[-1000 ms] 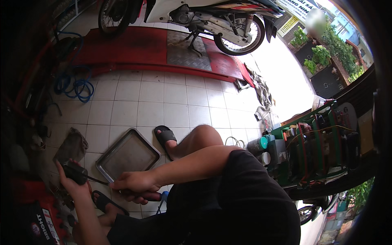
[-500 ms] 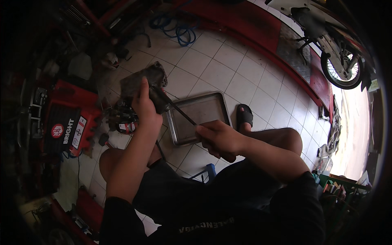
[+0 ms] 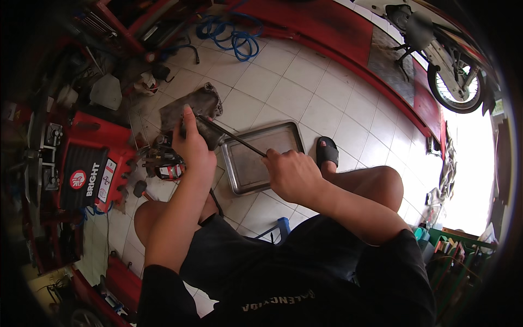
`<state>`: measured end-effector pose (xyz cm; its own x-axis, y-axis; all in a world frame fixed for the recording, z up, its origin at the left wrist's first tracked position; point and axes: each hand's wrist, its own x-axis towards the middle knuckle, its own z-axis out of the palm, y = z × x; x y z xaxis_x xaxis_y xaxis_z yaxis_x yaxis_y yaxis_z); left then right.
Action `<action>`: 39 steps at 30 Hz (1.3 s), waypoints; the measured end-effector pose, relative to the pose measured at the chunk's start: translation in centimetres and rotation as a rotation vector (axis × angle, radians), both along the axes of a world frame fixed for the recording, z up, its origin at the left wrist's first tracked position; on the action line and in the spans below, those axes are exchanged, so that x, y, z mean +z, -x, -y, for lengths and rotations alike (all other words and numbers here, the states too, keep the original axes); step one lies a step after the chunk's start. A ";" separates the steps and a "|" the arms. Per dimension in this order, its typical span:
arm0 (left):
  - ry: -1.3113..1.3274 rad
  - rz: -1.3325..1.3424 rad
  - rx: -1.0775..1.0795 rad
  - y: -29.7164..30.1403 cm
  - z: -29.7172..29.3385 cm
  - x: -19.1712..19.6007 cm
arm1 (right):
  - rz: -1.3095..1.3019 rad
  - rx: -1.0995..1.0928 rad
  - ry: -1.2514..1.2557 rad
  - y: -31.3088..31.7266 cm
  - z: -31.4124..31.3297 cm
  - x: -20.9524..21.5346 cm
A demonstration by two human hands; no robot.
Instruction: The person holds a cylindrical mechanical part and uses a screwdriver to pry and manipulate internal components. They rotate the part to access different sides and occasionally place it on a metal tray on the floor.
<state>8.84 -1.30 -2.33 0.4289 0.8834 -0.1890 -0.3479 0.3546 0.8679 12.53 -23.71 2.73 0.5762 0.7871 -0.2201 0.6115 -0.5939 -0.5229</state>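
Observation:
My left hand [image 3: 194, 144] is closed around a dirty grey metal casing [image 3: 174, 113], thumb stretched along its near side. The casing has a rough, uneven edge at its far right and is held up off the floor. In a closed fist, my right hand [image 3: 297, 173] grips the end of a long thin dark rod [image 3: 246, 144]. The rod slants up and left, its far end against the casing beside my left thumb. What sits at that end is too small to make out. Beneath the rod lies a shallow metal tray [image 3: 248, 171] on the tiles.
A red-and-black case [image 3: 90, 169] stands at the left, with a hammer [image 3: 143, 188] near it. Blue hose [image 3: 239, 43] coils at the back. A red platform [image 3: 338, 32] crosses the far side, with a motorcycle [image 3: 452, 82] at far right. My sandalled foot [image 3: 327, 154] rests right of the tray.
My right hand has turned, its back now facing up, and moved slightly up and right along with the rod. My left hand and the casing have barely moved.

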 end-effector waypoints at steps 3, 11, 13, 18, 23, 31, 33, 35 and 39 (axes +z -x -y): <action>0.041 -0.067 0.037 -0.4 -0.3 -0.7 | 0.150 0.014 0.112 -0.3 -0.7 0.1; 0.063 -0.174 -0.100 -0.4 -0.3 -0.8 | -0.630 0.017 -0.163 -2.5 -0.2 -1.1; 0.090 -0.201 -0.187 -0.8 0.0 -1.1 | -1.072 -0.089 -0.221 -2.4 -0.2 -1.6; 0.124 -0.265 -0.342 -0.6 0.8 -1.2 | -1.341 -0.083 -0.192 -1.3 0.2 -0.6; 0.177 -0.281 -0.455 0.5 1.7 -0.5 | -1.278 -0.159 -0.175 -0.5 1.0 -1.3; 0.194 -0.363 -0.549 1.0 4.0 -0.8 | -1.125 -0.071 -0.083 0.7 0.5 -1.2; 0.179 -0.382 -0.565 1.1 4.2 -0.8 | -1.071 0.001 -0.114 1.1 0.5 -1.6; 0.172 -0.380 -0.585 1.1 4.5 -0.8 | -0.973 0.087 -0.172 1.5 0.7 -3.0; 0.151 -0.360 -0.597 1.6 4.7 -0.4 | -1.364 -0.074 -0.228 1.9 1.3 -3.5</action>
<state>7.19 -6.00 -2.70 0.7190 0.4699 -0.5121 0.2426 0.5208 0.8185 10.66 -25.05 -0.77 0.0533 0.8590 -0.5091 -0.4855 -0.4232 -0.7649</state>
